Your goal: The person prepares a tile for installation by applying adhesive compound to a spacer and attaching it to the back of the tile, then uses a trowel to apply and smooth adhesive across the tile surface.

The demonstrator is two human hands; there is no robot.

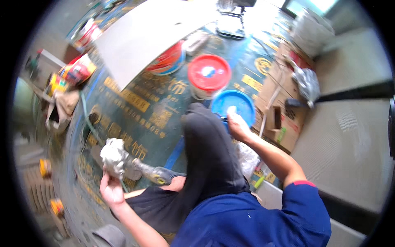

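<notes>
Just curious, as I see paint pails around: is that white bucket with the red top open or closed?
Closed. The white bucket stands upright with its red lid covering the whole top.

Lidded bucket [208,75] behind open bucket [233,105], R hand [238,125] at its rim, crumpled wad [114,157] in L hand [110,190], cardboard boxes [284,111] right.

Left hand [110,187] raised, fingers closed, right hand [238,125] reaching forward, arm extended, fingers curled
</notes>
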